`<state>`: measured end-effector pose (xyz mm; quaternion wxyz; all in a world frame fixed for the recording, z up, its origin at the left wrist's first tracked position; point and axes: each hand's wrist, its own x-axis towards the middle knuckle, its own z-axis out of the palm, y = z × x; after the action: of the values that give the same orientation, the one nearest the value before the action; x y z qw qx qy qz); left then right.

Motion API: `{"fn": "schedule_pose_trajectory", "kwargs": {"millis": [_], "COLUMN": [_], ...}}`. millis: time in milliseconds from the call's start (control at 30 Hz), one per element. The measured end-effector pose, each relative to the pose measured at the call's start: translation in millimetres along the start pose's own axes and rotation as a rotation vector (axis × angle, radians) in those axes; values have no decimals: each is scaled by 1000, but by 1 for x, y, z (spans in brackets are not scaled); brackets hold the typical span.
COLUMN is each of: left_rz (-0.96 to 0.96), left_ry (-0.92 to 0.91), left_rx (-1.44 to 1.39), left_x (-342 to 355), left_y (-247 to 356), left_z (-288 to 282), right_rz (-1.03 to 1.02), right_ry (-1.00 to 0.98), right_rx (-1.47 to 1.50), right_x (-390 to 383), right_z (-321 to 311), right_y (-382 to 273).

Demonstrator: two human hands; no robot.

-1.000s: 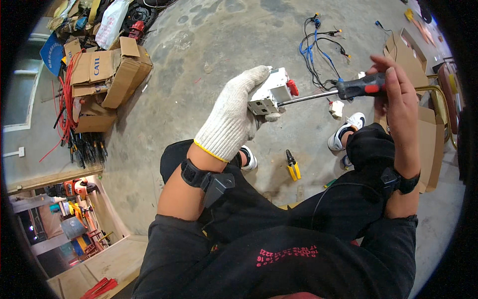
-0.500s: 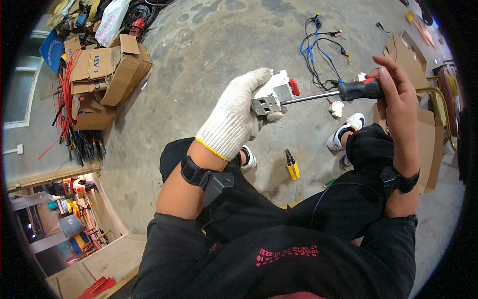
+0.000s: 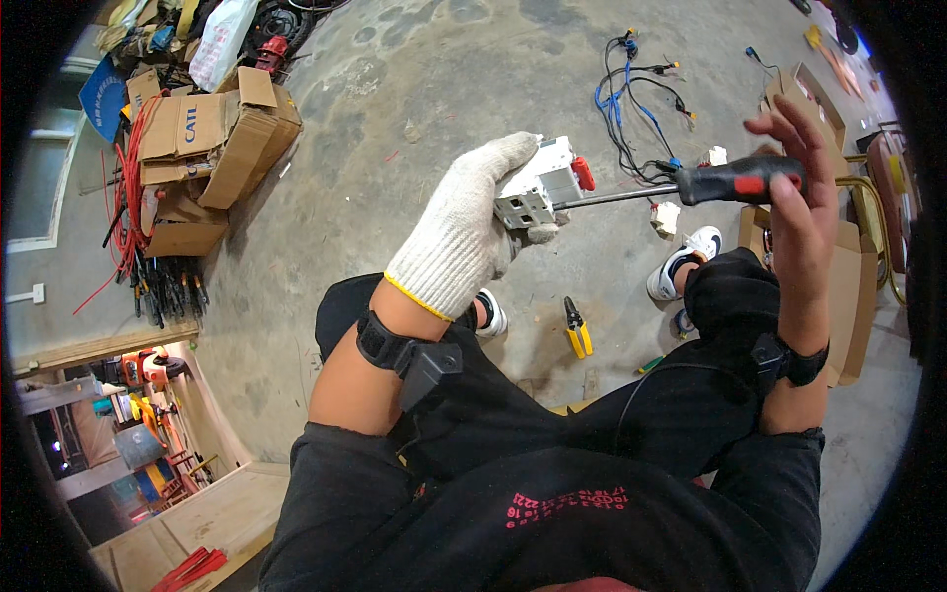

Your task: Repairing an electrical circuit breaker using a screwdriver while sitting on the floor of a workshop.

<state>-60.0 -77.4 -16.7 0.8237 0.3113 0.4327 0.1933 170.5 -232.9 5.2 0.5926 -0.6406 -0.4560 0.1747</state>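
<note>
My left hand (image 3: pixel 462 209), in a white knitted glove with a yellow hem, is closed around a white circuit breaker (image 3: pixel 538 187) with a red toggle on its right side. A screwdriver (image 3: pixel 732 182) with a black and red handle lies nearly level, its metal shaft reaching left to the breaker's lower right face. My bare right hand (image 3: pixel 804 183) grips the handle's end between thumb and fingers, with some fingers raised. Whether the tip sits in a screw is too small to tell.
Yellow and black wire strippers (image 3: pixel 577 328) lie on the floor between my feet. Beyond the screwdriver are blue and black cables (image 3: pixel 617 104) and a small white block (image 3: pixel 665 219). Cardboard boxes stand left (image 3: pixel 212 133) and right (image 3: pixel 853 296).
The screwdriver handle has turned, showing its red patch toward me. My right hand has shifted slightly right along it, its fingers more raised. The breaker stays nearly in place.
</note>
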Motion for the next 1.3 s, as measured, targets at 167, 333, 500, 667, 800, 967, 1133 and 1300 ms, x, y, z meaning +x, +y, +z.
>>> {"fn": "schedule_pose_trajectory", "kwargs": {"millis": [167, 333, 500, 667, 800, 967, 1133, 1300], "left_rz": [16, 14, 37, 56, 50, 55, 58, 73], "left_ry": [32, 22, 36, 28, 40, 61, 62, 45], "left_rx": [9, 10, 17, 22, 28, 30, 28, 57], "left_x": [0, -1, 1, -1, -3, -1, 0, -3], "left_y": [1, 2, 1, 2, 4, 5, 4, 7], "left_z": [-1, 0, 1, -3, 2, -1, -2, 4], "right_rz": [-106, 70, -247, 365, -329, -108, 269, -215], "right_ry": [-103, -33, -40, -159, -31, -92, -174, -47], "right_rx": [90, -16, 17, -17, -92, 78, -38, -21], "right_x": [3, 0, 7, 3, 6, 0, 2, 1], "right_z": [-6, -4, -5, -16, -3, -1, -12, -3], "right_y": [6, -1, 13, 0, 7, 0, -6, -3]}}
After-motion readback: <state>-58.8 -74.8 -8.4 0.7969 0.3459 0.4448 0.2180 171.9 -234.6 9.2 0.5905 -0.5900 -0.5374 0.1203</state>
